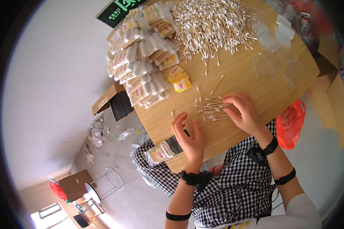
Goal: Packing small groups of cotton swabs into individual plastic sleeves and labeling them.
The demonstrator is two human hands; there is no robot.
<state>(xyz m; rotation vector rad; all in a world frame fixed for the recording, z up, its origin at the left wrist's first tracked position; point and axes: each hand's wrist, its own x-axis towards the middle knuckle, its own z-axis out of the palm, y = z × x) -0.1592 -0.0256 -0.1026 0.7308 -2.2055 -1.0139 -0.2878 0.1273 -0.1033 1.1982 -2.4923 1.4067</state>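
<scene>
Several loose cotton swabs lie in a small crossed bunch on the wooden table. My right hand is curled at the right end of the bunch, its fingertips and thumb on the swab ends. To the left, my left hand hovers by the table edge with bent fingers and the thumb held apart. One swab tip shows beside its fingertips; whether it touches them I cannot tell. Under that hand a dark flat object is partly hidden, next to a clear pack of swabs at the edge.
Stacked bags of swabs fill the table's far left. A large heap of loose swabs lies at the back. Yellow label cards sit before the bags, and clear plastic sleeves at right. A red bag hangs beside the table.
</scene>
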